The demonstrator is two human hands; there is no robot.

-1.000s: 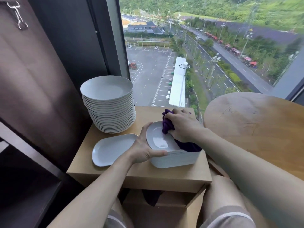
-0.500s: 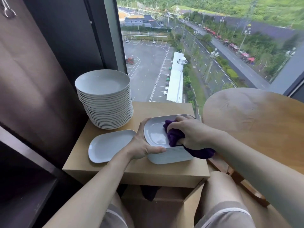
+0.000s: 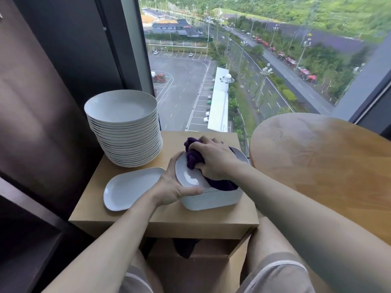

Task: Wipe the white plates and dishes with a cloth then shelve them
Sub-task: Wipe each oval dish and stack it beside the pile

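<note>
1. Right hand is closed around a bunched purple cloth, pressed onto a white oval dish.
2. Left hand is clamped on that dish's near-left rim.
3. Beneath both hands, a white container is seen.
4. Left of the left hand, a second oval dish and a plate stack are set on the wooden stand.

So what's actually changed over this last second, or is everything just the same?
Only the wiping hand moved. The right hand slid the purple cloth toward the dish's near side, then back to its far end. The left hand kept steadying the dish's edge. The plate stack and oval plate stayed put.
</note>
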